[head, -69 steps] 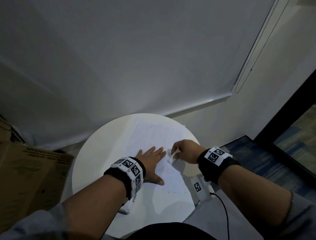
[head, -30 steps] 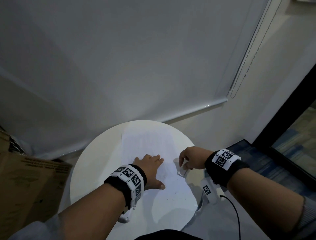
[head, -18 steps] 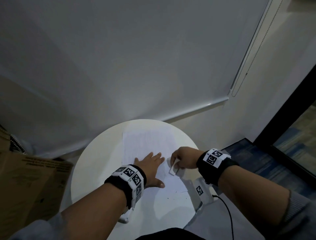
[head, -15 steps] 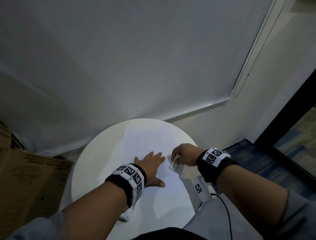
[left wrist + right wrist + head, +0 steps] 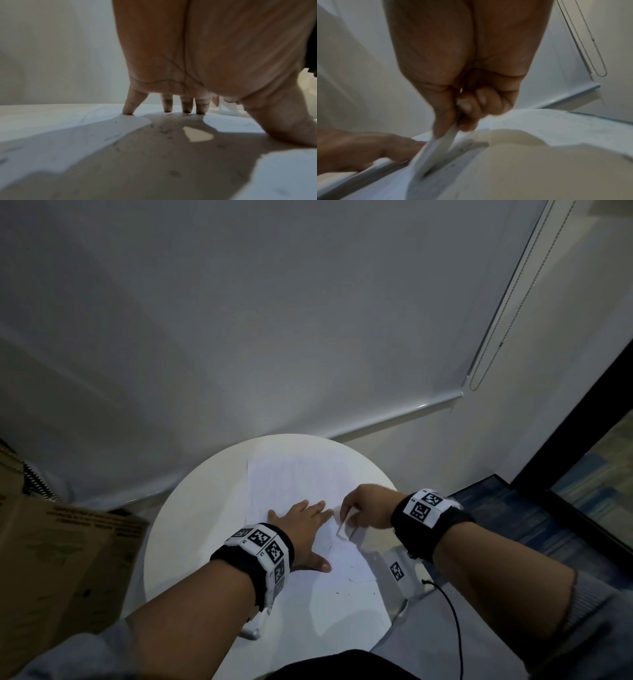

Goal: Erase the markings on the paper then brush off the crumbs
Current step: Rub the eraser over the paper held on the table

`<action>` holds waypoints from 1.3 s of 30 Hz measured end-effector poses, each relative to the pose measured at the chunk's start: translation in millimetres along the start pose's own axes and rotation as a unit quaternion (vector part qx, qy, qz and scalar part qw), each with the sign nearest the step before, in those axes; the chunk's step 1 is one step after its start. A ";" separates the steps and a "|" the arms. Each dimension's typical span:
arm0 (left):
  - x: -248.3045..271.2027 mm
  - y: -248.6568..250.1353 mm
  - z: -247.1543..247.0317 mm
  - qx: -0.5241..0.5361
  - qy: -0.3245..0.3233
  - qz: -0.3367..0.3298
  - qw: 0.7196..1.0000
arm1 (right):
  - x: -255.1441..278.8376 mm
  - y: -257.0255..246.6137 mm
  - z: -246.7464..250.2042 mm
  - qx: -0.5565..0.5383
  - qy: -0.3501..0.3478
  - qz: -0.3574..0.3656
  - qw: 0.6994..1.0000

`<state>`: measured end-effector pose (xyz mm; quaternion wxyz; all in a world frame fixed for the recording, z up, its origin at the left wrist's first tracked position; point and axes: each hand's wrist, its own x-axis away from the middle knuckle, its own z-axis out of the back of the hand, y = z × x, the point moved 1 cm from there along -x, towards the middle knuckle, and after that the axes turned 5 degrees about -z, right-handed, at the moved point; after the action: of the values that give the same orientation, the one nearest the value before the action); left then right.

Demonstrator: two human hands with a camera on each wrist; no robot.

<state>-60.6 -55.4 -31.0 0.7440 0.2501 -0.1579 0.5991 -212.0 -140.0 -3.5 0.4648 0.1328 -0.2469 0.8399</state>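
On the round table (image 5: 191,529), paper (image 5: 294,484) markings blur beneath both hands.

light: dim room, round table (image 5: 191,529) the brightest patch | shadows: soft grey shadows of hands and arms fall across paper (image 5: 294,484) | glare: thin highlight on blind's bottom rail (image 5: 394,414) | blur: both wrist views soft, right smeared by motion | distortion: wide-angle bending at head-view edges

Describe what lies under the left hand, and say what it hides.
The left hand presses its fingertips on the paper, which lies on the table. Dark crumbs show beneath the palm. Any markings under the fingertips are covered.
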 end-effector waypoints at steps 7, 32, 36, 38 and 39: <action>-0.3 -0.9 -0.4 -0.004 -0.006 0.004 1.000 | -4.3 3.6 4.1 -0.014 0.075 -0.023 0.997; -5.1 -6.8 -0.9 -0.008 -0.003 -0.017 1.000 | -5.9 -1.9 4.4 -0.016 0.068 -0.014 0.997; -6.0 -7.6 -0.2 -0.010 -0.002 -0.018 1.000 | -2.5 -10.8 -1.3 0.017 -0.004 0.033 0.999; -5.7 -6.9 -0.4 -0.013 -0.004 -0.018 1.000 | -6.7 -8.1 3.6 0.003 0.041 0.010 0.999; -5.8 -7.0 -0.5 -0.014 -0.002 -0.018 1.000 | -7.5 -6.9 5.2 -0.004 0.058 0.002 0.998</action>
<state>-55.2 -60.9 -35.8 0.7576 0.2440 -0.1635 0.5829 -202.2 -145.1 -0.6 0.4774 0.0819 -0.2229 0.8460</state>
